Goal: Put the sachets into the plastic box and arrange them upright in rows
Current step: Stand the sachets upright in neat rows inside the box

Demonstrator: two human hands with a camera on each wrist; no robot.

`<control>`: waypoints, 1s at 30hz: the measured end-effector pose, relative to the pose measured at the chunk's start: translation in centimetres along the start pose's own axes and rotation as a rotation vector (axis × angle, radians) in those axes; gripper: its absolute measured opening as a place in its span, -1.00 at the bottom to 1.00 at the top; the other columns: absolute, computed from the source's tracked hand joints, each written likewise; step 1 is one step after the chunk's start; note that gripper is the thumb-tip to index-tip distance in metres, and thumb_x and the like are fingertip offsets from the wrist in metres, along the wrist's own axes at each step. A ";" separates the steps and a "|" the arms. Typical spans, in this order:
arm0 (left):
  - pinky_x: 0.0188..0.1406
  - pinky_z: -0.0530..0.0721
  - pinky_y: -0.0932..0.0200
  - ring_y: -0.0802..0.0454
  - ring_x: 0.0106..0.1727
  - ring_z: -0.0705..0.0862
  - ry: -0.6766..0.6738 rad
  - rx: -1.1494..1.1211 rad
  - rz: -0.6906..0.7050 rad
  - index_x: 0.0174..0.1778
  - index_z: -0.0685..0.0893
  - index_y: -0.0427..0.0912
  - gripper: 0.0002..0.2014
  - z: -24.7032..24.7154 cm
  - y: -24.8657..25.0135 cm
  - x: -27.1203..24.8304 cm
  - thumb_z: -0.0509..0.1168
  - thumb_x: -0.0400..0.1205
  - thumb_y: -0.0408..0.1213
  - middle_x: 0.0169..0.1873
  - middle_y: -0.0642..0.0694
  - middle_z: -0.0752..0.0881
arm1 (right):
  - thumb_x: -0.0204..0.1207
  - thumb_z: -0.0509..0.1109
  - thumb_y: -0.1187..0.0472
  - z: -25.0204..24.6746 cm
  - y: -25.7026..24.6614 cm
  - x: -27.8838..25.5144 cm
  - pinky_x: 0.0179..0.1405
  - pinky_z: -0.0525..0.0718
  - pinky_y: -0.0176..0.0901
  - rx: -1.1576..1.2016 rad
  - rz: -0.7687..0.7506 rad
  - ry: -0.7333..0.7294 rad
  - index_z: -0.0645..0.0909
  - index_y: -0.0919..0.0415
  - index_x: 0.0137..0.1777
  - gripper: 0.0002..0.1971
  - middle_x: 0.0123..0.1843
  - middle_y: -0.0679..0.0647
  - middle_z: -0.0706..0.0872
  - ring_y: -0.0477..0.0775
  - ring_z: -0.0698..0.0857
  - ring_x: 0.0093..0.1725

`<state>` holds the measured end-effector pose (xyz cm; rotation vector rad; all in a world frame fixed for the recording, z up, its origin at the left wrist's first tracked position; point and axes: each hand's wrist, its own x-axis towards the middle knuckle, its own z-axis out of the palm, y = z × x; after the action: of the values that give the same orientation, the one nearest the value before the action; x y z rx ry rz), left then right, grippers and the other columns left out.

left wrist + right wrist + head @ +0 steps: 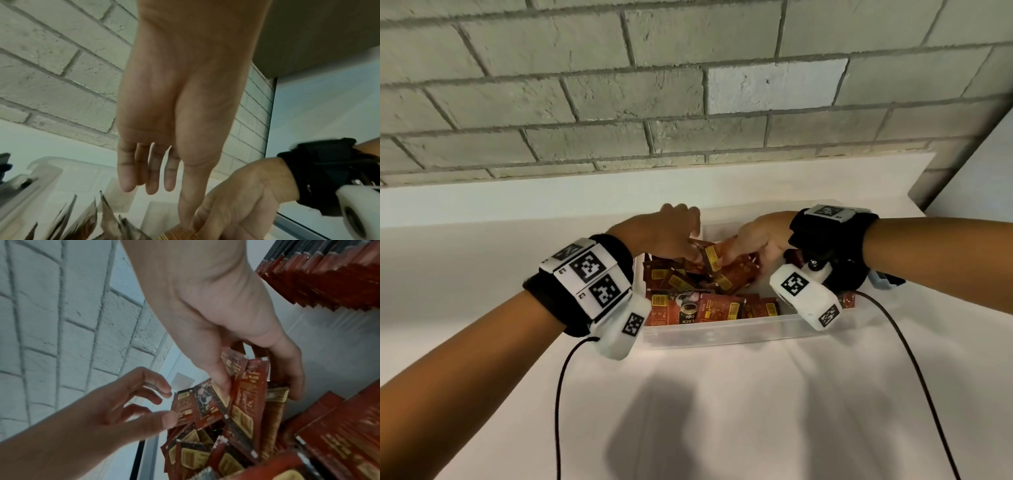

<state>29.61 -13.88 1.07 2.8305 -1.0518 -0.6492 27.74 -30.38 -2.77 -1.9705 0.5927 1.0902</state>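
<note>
The head view is showing the clear plastic box point(722, 330) sitting on the white-covered bench point(722, 411) near its far edge, below a grey brick wall point(619, 85), with both hands reaching into it. Loose red sachets point(698, 306) are lying flat and crisscrossed across the box's near and left parts.

The right wrist view is showing what the head view is hiding: the right hand point(236, 337) is gripping a fanned bunch of sachets point(244, 386), thumb on one face and curled fingers behind. The left hand point(123, 410) is reaching toward the bunch with fingers spread and loosely bent, its thumb tip just touching the nearest sachet's edge; it is holding nothing that can be seen. This view is also showing a tidy row of upright sachets point(329, 277) packed along one wall of the box, largely covered by the right wrist unit in the head view.

The left wrist view is showing the left hand point(174, 113) from below, fingers hanging nearly straight, with the right hand point(236, 203) closed round sachet tops at the bottom edge; most of the box is cut off there.

On one flat sachet the words "Coffee" and "BLACK" are partly readable beside a cup picture; the yellow label panels are too small to read.
</note>
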 end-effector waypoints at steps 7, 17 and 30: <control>0.14 0.56 0.09 0.00 0.10 0.61 -0.106 -0.056 0.102 0.12 0.57 -0.07 -0.74 -2.1 2.0 0.2 0.38 0.59 -0.08 -0.01 0.04 0.64 | 0.56 0.34 0.42 -1.5 0.6 -1.4 0.28 0.60 0.20 0.141 -0.127 0.021 0.43 0.35 0.29 -0.68 0.19 0.30 0.66 0.25 0.67 0.17; 0.27 0.47 0.15 -0.01 0.38 0.51 -0.439 0.186 0.288 0.50 0.42 -0.04 -0.58 1.5 8.2 3.6 0.22 0.70 -0.14 0.38 -0.02 0.54 | 0.50 0.36 0.55 -3.9 1.3 -4.3 -0.05 0.70 -0.01 0.202 -0.397 0.246 0.45 0.42 0.25 -0.66 0.19 0.28 0.64 0.17 0.66 0.02; -0.05 0.51 0.18 0.02 0.10 0.55 -0.641 0.245 0.189 0.49 0.37 -0.11 -0.43 3.4 9.3 6.4 0.29 0.63 0.07 0.29 -0.09 0.59 | 0.46 0.41 0.50 -8.1 5.5 -5.7 -0.15 0.73 -0.15 0.543 -0.596 0.318 0.48 0.29 0.21 -0.65 0.07 0.19 0.71 0.07 0.73 -0.03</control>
<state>26.90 -24.75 -2.63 2.7069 -1.5492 -1.5622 24.83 -40.04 2.46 -1.6691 0.3678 0.2156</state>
